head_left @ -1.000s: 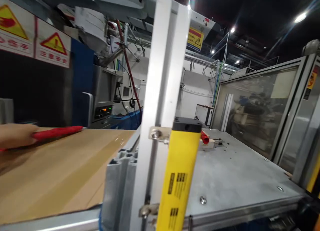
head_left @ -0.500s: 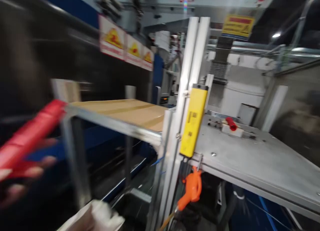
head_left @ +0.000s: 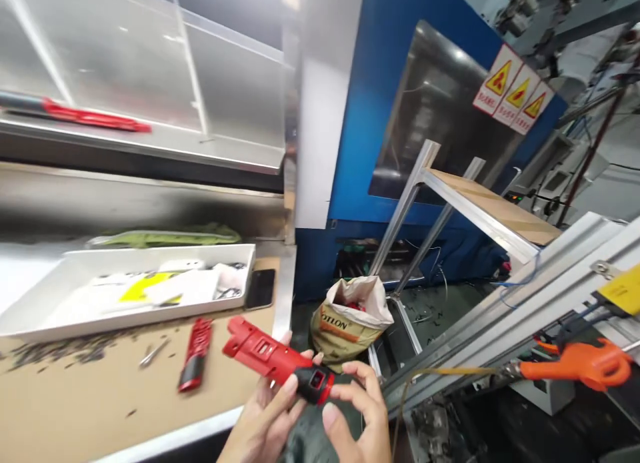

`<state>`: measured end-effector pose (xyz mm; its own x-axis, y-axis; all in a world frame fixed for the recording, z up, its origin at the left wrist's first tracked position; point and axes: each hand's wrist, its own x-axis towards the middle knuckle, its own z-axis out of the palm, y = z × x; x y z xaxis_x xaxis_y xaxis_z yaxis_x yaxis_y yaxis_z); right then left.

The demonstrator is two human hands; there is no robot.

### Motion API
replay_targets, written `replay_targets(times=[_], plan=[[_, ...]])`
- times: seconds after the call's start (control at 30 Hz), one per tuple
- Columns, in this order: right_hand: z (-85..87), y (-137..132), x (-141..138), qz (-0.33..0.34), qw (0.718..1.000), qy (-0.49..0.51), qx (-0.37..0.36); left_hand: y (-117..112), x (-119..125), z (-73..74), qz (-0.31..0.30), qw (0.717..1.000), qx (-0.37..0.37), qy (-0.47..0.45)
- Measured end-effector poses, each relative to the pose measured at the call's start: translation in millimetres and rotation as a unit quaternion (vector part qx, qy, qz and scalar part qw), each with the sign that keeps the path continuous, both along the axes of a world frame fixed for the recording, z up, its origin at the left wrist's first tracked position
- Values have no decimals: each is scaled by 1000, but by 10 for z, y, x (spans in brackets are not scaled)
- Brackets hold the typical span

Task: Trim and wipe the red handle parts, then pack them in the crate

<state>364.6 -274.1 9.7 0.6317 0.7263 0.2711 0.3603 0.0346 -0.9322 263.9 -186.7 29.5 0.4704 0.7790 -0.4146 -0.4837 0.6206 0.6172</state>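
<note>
Both my hands hold one long red plastic part (head_left: 260, 351) with a black end cap (head_left: 314, 384), low in the middle of the view. My left hand (head_left: 265, 419) grips it from below, thumb on the red body. My right hand (head_left: 357, 416) pinches the black end with its fingertips. The part hangs just off the front corner of a cardboard-covered workbench (head_left: 90, 396). A second, smaller red part (head_left: 195, 344) lies flat on that bench, a short way left of the held one.
A white tray (head_left: 60, 319) of papers and a black phone (head_left: 261, 289) sit on the bench. An open sack (head_left: 350, 319) stands on the floor beside a blue machine (head_left: 380, 103). An orange air gun (head_left: 580, 364) hangs by aluminium rails at right. Another red part (head_left: 95, 118) rests on an upper shelf.
The view has swung left and down, from the metal table and yellow sensor to the workbench. The red part, earlier in one hand at the left, is now held by both hands.
</note>
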Motion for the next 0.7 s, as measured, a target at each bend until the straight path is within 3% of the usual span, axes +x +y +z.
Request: replay_targets(times=[0.13,0.27,0.5,0.6,0.7], plan=[[-43,211,-332,55,994,91,3,-1,-397,8,24,1000,3,11],[-56,518,-694,113,976,187,-5,137,-752,-74,62,998,3,14],[-85,1168,-1471,123,959,256,-19,732,-1509,-208,66,998,-21,-3],[-119,1434,-1739,127,955,266,-18,990,-1793,-266,54,998,-8,12],[-143,1683,-1981,152,950,273,-3,1188,-2040,-275,88,993,50,54]])
